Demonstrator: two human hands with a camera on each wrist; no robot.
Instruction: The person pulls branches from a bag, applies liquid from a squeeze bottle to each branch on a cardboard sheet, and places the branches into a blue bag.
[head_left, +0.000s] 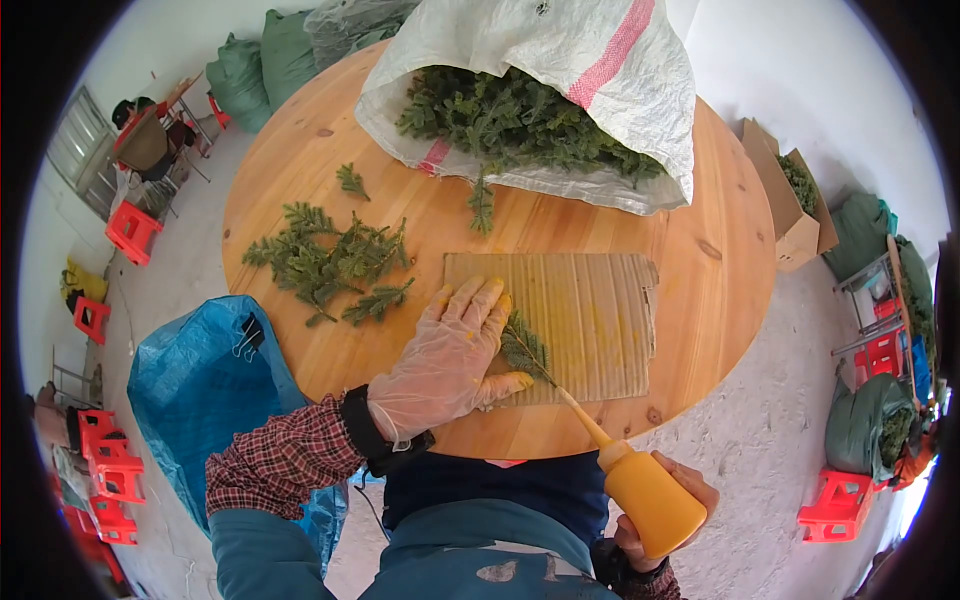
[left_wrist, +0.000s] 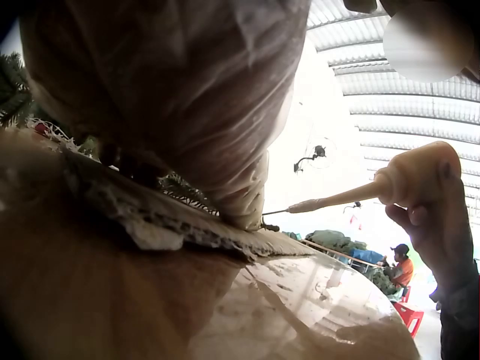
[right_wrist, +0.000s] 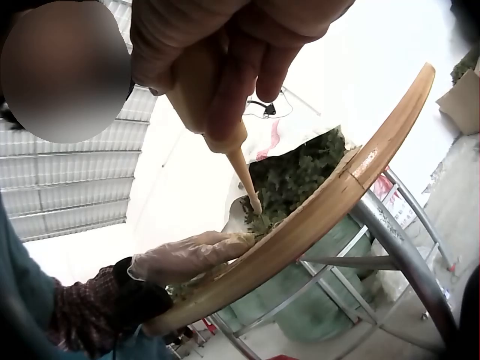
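My left hand (head_left: 440,355), in a clear glove with yellow-stained fingertips, lies flat with fingers extended over the left part of a corrugated cardboard piece (head_left: 600,320). A small green sprig (head_left: 525,348) lies on the cardboard between its index finger and thumb, partly beside the palm, its stem pointing to the lower right. My bare right hand (head_left: 690,490) grips a yellow squeeze bottle (head_left: 650,505). The bottle's long nozzle (head_left: 585,418) meets or nearly meets the stem's end at the table edge. In the left wrist view, the nozzle (left_wrist: 330,202) points at a thin stem beside the gloved hand (left_wrist: 172,97).
Loose sprigs (head_left: 345,255) lie left on the round wooden table (head_left: 700,330). A white sack (head_left: 640,110) full of greenery stands at the back. A blue bag (head_left: 190,370) hangs at the table's left edge. Red stools (head_left: 132,232) and a box (head_left: 795,235) stand around.
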